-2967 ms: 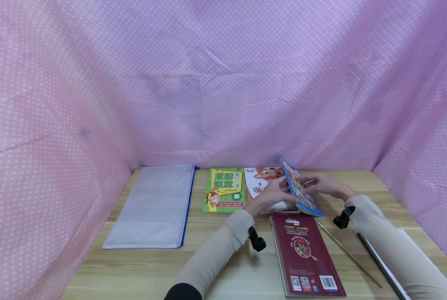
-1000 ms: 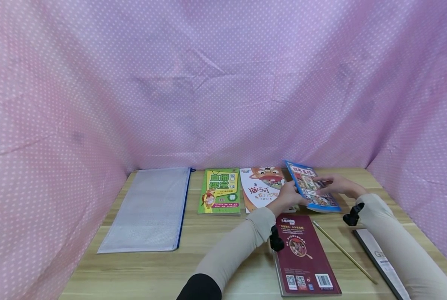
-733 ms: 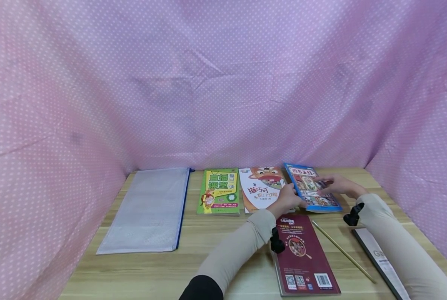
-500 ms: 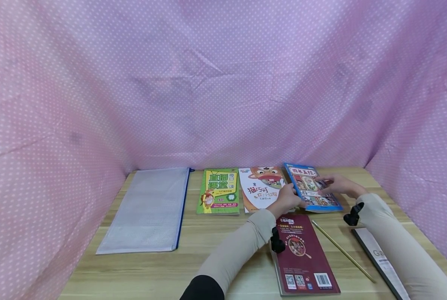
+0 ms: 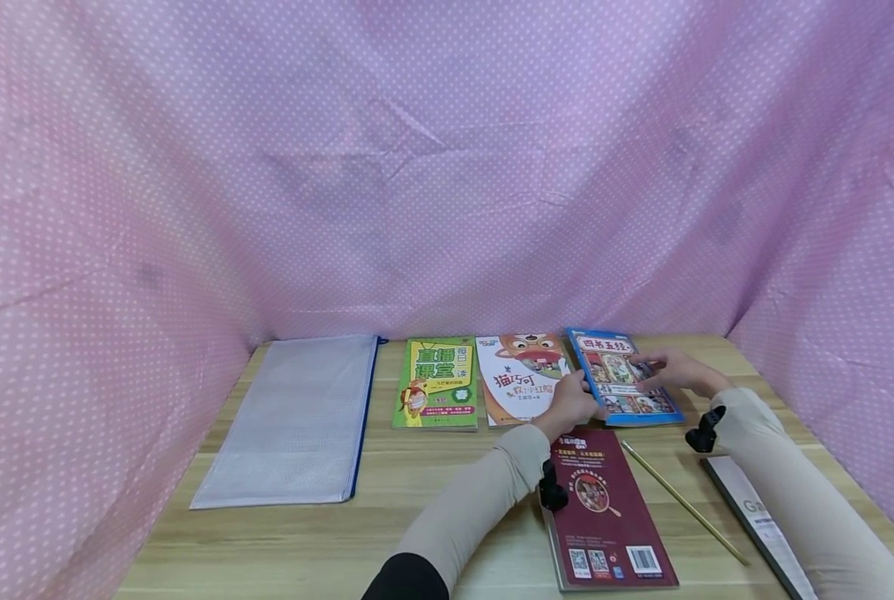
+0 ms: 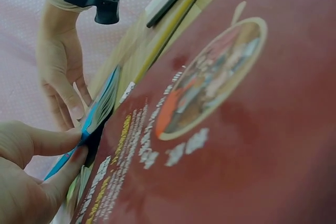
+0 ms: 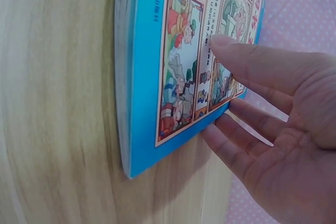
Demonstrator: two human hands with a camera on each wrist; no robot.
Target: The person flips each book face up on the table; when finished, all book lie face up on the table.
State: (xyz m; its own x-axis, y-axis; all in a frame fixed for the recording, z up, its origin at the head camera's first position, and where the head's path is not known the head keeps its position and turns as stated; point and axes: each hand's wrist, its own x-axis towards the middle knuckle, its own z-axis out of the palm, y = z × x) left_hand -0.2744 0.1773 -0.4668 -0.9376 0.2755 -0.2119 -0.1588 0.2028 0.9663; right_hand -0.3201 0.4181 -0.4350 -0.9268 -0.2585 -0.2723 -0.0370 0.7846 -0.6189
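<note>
A blue-bordered comic-style book [image 5: 626, 400] lies almost flat at the back right of the table. At its near left corner, my left hand [image 5: 572, 403] pinches the edge; the left wrist view shows the thumb [image 6: 58, 141] on the blue cover and a finger below it. My right hand [image 5: 675, 371] is at the opposite edge. In the right wrist view its thumb [image 7: 252, 59] extends over the cover while the relaxed fingers meet the book's side. Left of it lie a white book [image 5: 517, 392] with a fox-like face and a green book [image 5: 439, 387].
A maroon book [image 5: 611, 517] lies back cover up in front, just below my left hand. Right of it are a thin gold-coloured stick [image 5: 686, 504] and a white box with a dark edge [image 5: 761, 521], partly under my right sleeve. A mesh zip pouch [image 5: 289, 425] lies left.
The blue book has come down from a steep tilt to nearly flat, shifting right off the white book. Both hands moved right with it, then stayed almost still over the last half second.
</note>
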